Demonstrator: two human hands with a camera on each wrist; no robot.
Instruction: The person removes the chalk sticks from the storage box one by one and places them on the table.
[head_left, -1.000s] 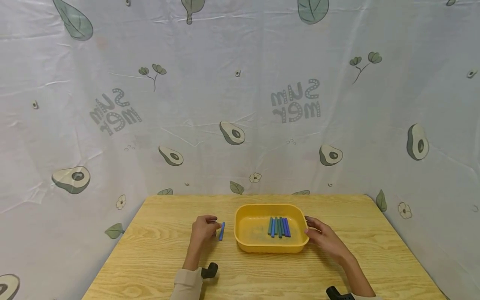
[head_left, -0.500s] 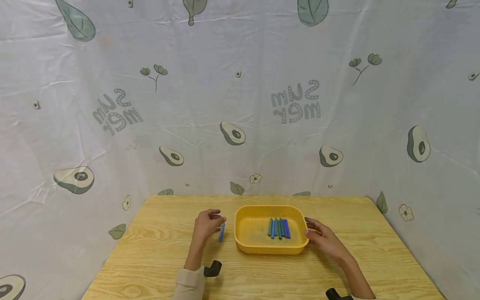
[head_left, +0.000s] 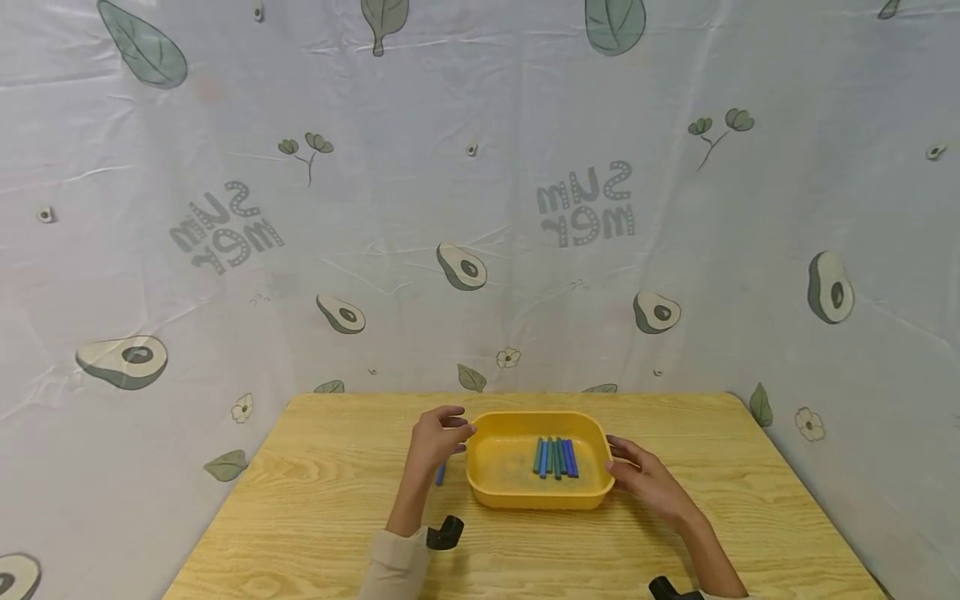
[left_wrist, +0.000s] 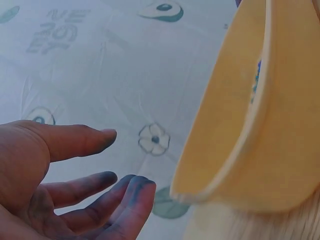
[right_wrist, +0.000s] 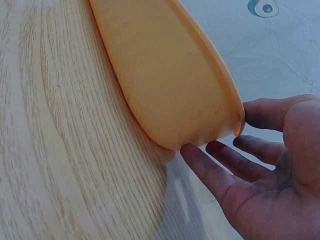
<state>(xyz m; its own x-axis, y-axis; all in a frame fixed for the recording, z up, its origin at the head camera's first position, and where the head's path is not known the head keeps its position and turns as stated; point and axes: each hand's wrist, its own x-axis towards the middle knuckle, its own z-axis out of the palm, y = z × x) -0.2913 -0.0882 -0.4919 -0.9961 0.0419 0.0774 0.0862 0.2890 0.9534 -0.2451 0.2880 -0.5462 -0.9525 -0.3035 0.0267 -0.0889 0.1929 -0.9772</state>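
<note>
A yellow plastic tray (head_left: 536,502) stands on the table, with a row of several blue and green chalk sticks (head_left: 557,458) on the right side of its floor. My right hand (head_left: 651,483) holds the tray's right end, thumb (right_wrist: 262,114) at the rim and fingertips against the outer wall. Near the left rim, my left hand (head_left: 437,437) is raised with its fingers loosely spread and nothing between them. Dark smudges mark its fingertips (left_wrist: 142,185). One blue chalk stick (head_left: 440,476) lies on the table left of the tray, partly hidden behind that hand.
The wooden table (head_left: 315,500) reaches back to a pale printed curtain (head_left: 510,308). Dusty smudges colour the tray floor beside the sticks. A black wrist camera (head_left: 446,533) sits on the left forearm, and another wrist camera (head_left: 672,588) on the right.
My left hand has risen from beside the lone blue chalk stick and moved right to the tray's left rim. My right hand has stayed on the tray.
</note>
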